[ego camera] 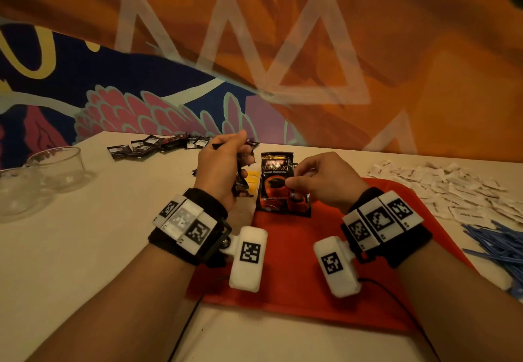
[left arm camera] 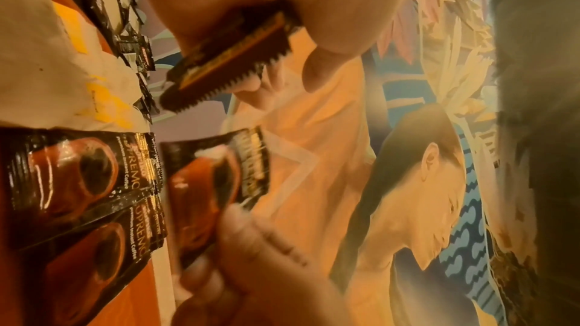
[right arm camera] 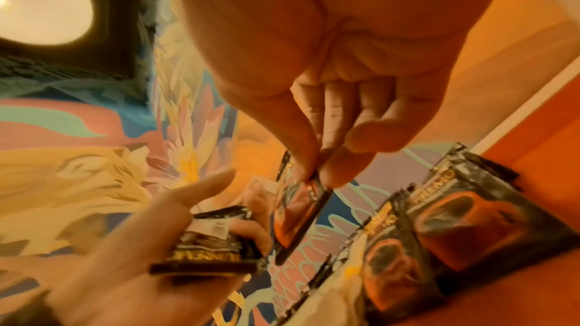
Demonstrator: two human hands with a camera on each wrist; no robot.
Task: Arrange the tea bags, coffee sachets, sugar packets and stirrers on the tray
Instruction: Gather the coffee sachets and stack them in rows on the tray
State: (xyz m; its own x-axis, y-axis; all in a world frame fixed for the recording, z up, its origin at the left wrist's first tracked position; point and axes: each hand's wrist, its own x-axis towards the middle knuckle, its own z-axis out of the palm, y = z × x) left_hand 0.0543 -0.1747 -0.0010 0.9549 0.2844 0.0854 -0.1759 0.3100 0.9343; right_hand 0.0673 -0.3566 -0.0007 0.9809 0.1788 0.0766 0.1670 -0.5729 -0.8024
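Observation:
My left hand hovers past the tray's far left corner and grips a small stack of black coffee sachets. To its right, my right hand pinches a single black-and-red coffee sachet by its lower edge, upright above the far end of the red tray. Two more coffee sachets lie side by side on the tray beneath it. White-and-yellow tea bags show between my hands, at the tray's far left corner.
A loose pile of coffee sachets lies at the table's far edge. White sugar packets spread out right of the tray, with blue stirrers nearer me. Two glass bowls stand at the far left. A painted wall rises behind the table.

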